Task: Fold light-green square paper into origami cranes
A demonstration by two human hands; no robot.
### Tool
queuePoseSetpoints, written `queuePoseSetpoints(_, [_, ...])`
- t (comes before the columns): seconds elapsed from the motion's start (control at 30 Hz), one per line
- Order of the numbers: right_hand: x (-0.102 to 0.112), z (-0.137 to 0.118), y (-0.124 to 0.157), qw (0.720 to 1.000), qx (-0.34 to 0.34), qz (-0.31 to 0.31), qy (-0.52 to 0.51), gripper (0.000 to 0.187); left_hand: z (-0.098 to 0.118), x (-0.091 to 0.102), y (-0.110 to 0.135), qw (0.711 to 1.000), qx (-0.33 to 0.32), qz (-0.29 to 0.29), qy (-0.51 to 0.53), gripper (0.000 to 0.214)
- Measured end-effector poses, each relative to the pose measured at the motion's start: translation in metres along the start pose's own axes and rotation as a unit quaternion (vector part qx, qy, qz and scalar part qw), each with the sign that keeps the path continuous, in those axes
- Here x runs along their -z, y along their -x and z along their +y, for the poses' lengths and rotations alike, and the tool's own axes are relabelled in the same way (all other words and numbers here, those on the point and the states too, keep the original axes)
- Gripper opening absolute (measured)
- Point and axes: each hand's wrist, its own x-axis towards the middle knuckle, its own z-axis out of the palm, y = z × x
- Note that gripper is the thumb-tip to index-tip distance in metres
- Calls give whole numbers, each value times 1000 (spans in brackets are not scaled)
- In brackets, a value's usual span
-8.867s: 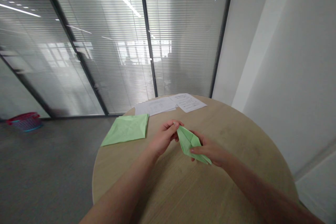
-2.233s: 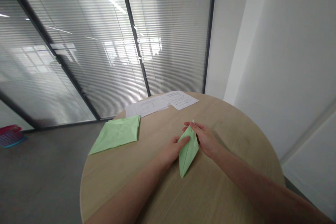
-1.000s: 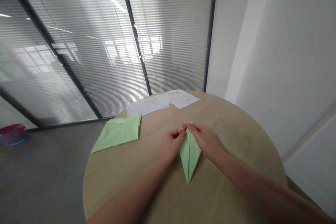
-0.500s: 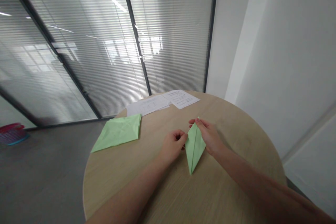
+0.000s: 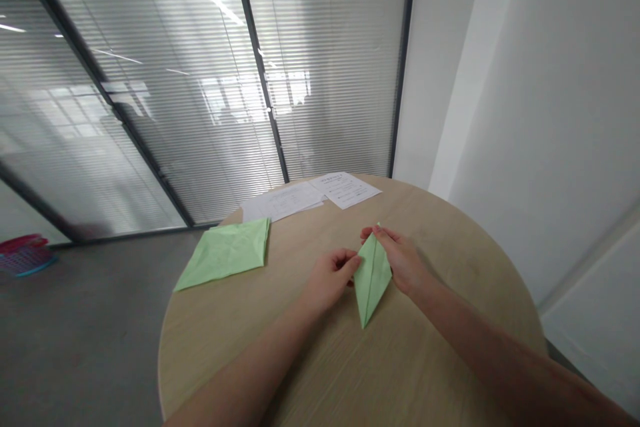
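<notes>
A light green folded sheet (image 5: 371, 283) is held between my hands over the round wooden table. It has a narrow kite shape, with a seam down its middle and its long point towards me. I cannot tell whether it is paper or cloth. My left hand (image 5: 334, 277) is closed on its left edge, thumb on top. At the upper right my right hand (image 5: 400, 257) grips it near the far tip, with the thumb on top and the fingers behind. The fingers underneath are partly hidden.
On the left of the wooden table (image 5: 225, 347) lies a larger green sheet (image 5: 227, 250), folded and wrinkled. Printed white papers (image 5: 350, 189) lie along the far edge. A glass partition with blinds stands behind, a white wall at right. A red and blue basket (image 5: 25, 255) sits on the floor.
My left thumb has moved slightly further onto the left edge of the folded green sheet. The sheet's near point has lifted or shifted slightly away from me. My right hand keeps its grip.
</notes>
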Motion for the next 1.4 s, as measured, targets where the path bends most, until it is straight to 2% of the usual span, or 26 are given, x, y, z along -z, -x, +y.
queuePoseSetpoints(0.1, [-5,5,4,1000,4,-21,23,35,-3,0,1,999,5,-48,-3,39])
queuePoseSetpoints(0.2, [-8,7,7,997,5,-46,59,33,-7,-2,3,997,51,-62,-10,36])
queuePoseSetpoints(0.3, [-7,3,7,994,14,-79,70,29,-8,-3,3,997,71,-18,6,33])
queuePoseSetpoints(0.5, [-2,1,3,991,6,-103,80,28,-1,5,-2,987,29,123,103,37])
queuePoseSetpoints(0.6, [-2,2,5,988,5,-117,105,26,2,8,-2,983,30,148,99,39])
queuePoseSetpoints(0.93, [-3,1,5,985,1,-111,130,19,-2,7,-3,983,29,151,103,40])
queuePoseSetpoints(1.2, [0,1,3,977,3,-128,171,20,9,22,-5,981,-7,115,158,40])
queuePoseSetpoints(1.4, [-3,2,6,973,-6,-150,177,26,13,26,-5,979,-15,134,155,37])
